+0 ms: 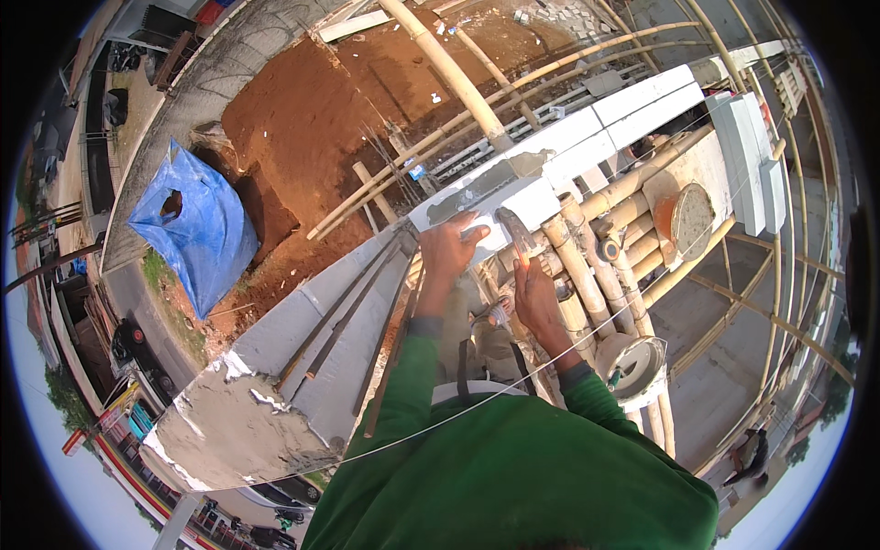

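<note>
A white building block (521, 203) lies at the end of a wall course, beside wet grey mortar (486, 186). My left hand (447, 249) rests on its left end, thumb and fingers apart. Closed fingers of my right hand (536, 298) grip a wooden-handled tool (515, 229) at the block's near edge. The tool's grey metal head touches or nearly touches the block; whether it is a hammer or a trowel I cannot tell.
Bamboo poles (605, 275) form scaffolding at the right, with an orange-rimmed mortar tub (692, 223) and a pale bucket (632, 371) on it. White blocks (747, 160) stand farther right. A thin string (440, 426) crosses before me. Below lie red soil (302, 110) and a blue tarp (206, 234).
</note>
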Demonstrator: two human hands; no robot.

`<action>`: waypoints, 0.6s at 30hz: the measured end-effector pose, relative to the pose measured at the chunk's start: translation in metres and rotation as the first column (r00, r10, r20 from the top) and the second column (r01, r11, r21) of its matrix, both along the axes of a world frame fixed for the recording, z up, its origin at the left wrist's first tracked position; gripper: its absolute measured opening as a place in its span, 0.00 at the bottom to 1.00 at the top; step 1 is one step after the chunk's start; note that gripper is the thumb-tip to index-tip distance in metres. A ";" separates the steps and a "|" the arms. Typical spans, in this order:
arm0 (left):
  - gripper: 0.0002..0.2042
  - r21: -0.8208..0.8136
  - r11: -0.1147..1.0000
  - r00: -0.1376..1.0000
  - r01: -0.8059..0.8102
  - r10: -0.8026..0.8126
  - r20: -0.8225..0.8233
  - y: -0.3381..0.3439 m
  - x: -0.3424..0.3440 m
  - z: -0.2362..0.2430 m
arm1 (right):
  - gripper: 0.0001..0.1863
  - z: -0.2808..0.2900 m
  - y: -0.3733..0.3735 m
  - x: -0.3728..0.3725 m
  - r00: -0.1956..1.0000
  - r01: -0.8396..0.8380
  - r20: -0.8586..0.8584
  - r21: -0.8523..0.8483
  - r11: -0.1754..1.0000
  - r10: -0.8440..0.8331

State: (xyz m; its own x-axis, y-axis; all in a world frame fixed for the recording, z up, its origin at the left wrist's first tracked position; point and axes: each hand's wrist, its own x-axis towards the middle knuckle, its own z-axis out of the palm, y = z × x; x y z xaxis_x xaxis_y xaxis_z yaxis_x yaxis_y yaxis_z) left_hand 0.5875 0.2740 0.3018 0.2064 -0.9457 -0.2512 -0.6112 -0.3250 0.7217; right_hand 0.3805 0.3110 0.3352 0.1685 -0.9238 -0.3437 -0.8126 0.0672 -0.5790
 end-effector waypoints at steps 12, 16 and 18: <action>0.25 0.012 0.999 0.992 -0.034 0.035 -0.120 0.000 -0.002 0.004 | 0.19 -0.034 0.036 -0.034 0.859 0.503 0.141 -0.054 0.863 -0.492; 0.26 0.038 0.999 0.995 0.000 0.004 -0.102 -0.003 -0.002 0.001 | 0.21 -0.092 0.059 -0.084 0.647 0.746 -0.033 -0.181 0.641 -0.762; 0.26 0.073 0.997 0.989 0.009 0.002 -0.146 -0.006 -0.002 -0.002 | 0.20 -0.129 0.069 -0.107 0.530 0.822 -0.140 -0.160 0.547 -0.837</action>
State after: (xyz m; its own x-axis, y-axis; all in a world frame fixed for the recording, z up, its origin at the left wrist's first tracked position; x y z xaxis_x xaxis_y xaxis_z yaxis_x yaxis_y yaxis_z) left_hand 0.5852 0.2679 0.3003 0.1589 -0.9242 -0.3473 -0.5024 -0.3785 0.7773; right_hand 0.2735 0.3799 0.2066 -0.7420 -0.6361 -0.2119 -0.4969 0.7339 -0.4632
